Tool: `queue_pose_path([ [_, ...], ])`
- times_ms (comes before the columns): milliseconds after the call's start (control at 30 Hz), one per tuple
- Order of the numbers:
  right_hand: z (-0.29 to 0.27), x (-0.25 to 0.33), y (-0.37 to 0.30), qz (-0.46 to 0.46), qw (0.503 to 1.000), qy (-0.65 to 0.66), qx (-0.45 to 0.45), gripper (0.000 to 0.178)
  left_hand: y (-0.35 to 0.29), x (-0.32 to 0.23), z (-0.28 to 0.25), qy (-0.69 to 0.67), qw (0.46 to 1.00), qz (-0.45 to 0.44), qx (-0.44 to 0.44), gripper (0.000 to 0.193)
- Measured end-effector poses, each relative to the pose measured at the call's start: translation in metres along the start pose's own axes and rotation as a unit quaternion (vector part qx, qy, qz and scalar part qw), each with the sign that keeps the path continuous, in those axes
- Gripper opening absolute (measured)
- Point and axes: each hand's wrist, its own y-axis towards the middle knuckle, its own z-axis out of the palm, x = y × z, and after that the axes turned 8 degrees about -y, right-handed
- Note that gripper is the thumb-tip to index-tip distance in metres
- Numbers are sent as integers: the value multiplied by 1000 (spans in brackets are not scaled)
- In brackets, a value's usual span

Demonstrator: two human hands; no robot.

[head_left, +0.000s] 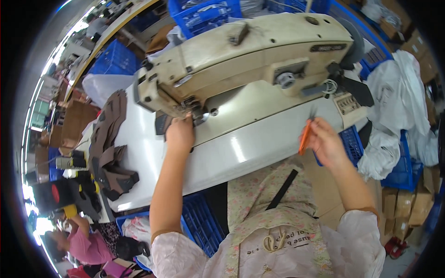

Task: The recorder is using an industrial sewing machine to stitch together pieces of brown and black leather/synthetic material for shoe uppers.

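Observation:
A cream industrial sewing machine [232, 60] stands on a white table. My left hand [180, 133] is at its needle end, right beside the presser foot [198, 113], with the fingertips drawn together. What they pinch, if anything, is hidden by the hand. Just left of those fingers a dark flat piece [161, 124] lies under the machine head. My right hand [326, 141] is raised over the table's front edge, closed around orange-handled thread snips [305, 137]. The blades of the snips point away from me and are blurred.
Brown cut pieces [109, 134] lie stacked at the table's left end. A control box [348, 109] sits at the right. Blue crates [204, 222] stand below and behind the table. White sacks [394, 97] rise at the right. Another person [88, 245] sits at the lower left.

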Motion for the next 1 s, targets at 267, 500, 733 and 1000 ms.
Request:
queue_pose_path([
  [267,199,-42,16,-227,918,-224,234,54,4,-25,-21,12,998,-41,51,29],
  [500,295,-71,48,-425,836,-346,25,106,0,0,-21,-270,954,-129,26,25],
  [733,308,-69,60,-416,899,-62,117,74,-8,19,44,-426,899,-30,-97,25],
  [1000,237,-52,68,-540,751,-365,107,39,-1,2,-2,-136,986,-4,-100,21],
])
